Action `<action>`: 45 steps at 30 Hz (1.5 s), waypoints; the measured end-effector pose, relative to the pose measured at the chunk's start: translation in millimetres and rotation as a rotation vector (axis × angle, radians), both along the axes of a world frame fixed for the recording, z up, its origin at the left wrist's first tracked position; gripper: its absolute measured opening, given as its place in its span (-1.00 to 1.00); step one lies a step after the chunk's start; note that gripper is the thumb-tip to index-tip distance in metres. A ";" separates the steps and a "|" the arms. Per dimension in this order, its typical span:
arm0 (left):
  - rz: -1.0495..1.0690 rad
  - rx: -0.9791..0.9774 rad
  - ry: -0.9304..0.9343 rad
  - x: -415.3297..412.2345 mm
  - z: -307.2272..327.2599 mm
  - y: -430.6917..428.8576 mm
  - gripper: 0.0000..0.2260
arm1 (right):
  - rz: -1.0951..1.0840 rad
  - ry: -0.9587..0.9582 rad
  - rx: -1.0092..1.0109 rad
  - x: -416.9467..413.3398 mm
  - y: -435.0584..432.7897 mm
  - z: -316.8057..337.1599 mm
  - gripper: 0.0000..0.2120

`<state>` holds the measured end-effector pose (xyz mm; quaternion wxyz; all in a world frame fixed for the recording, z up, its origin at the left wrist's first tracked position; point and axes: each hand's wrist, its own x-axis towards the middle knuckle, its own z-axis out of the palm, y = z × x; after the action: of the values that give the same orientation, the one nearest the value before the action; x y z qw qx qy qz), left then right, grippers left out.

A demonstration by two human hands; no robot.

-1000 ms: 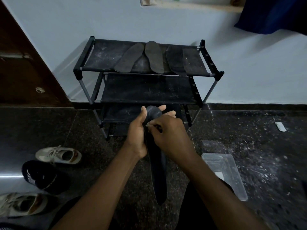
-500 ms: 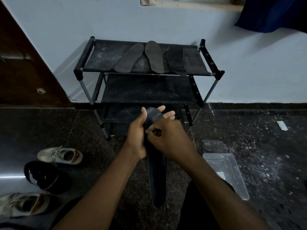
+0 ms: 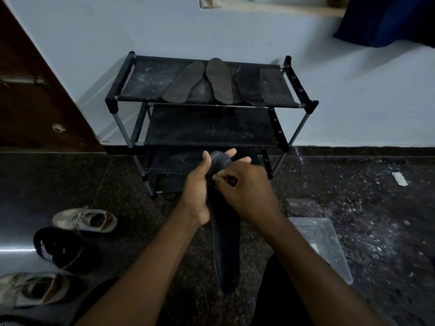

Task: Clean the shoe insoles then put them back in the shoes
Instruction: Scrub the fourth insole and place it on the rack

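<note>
Clamped insole [image 3: 226, 250] upright in left grip [image 3: 195, 190], before rack [image 3: 112, 104]; pinched its top with right grip [image 3: 247, 192]. Saw other insoles [image 3: 219, 81] on top shelf [image 3: 146, 85], shoes [image 3: 87, 220] on floor [image 3: 353, 196]. Judged cleaning underway, refitting undone.

Both forearms are seen bare from wrist to frame edge, as are the left hand [image 3: 196, 196] and right hand [image 3: 244, 191]. Dark clothing [image 3: 275, 297], perhaps trousers, is made out beneath them.
</note>
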<state>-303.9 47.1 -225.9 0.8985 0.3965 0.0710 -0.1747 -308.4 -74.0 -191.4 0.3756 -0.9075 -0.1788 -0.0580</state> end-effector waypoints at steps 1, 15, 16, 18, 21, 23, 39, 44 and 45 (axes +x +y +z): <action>-0.002 0.001 0.003 -0.4 0.1 -0.3 -0.38 | 0.006 -0.009 0.039 -0.8 1.2 1.8 -0.87; 0.026 0.071 -0.012 1.0 -4.0 1.5 -0.35 | -0.019 -0.087 0.045 -0.5 2.7 -1.1 -0.90; 0.033 0.071 -0.012 1.5 -4.7 2.7 -0.34 | 0.021 -0.061 0.077 -2.9 3.9 0.1 -0.91; 0.050 0.071 -0.012 1.8 -5.9 5.6 -0.32 | 0.089 -0.008 0.088 -5.8 2.7 1.2 -0.91; 0.036 0.063 -0.005 1.4 -4.5 5.5 -0.28 | 0.040 0.005 0.029 -0.7 -2.9 -2.1 -0.90; 0.022 0.075 -0.004 2.5 -6.3 4.0 -0.26 | -0.035 -0.047 0.026 3.1 -3.3 -4.1 -0.91; 0.017 0.058 0.005 3.6 -4.9 3.7 -0.22 | 0.006 -0.059 0.111 2.1 3.5 -1.9 -0.89; 0.025 0.065 0.014 4.5 -7.5 5.2 -0.23 | 0.028 -0.034 0.088 0.6 0.4 -2.1 -0.88; 0.026 0.077 0.012 4.4 -7.7 3.8 -0.23 | -0.006 -0.052 0.081 2.2 0.3 -2.4 -0.88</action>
<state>-299.5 50.9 -233.6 0.8842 0.4290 0.0880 -0.1625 -306.2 -73.7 -193.8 0.4072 -0.8902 -0.1831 -0.0901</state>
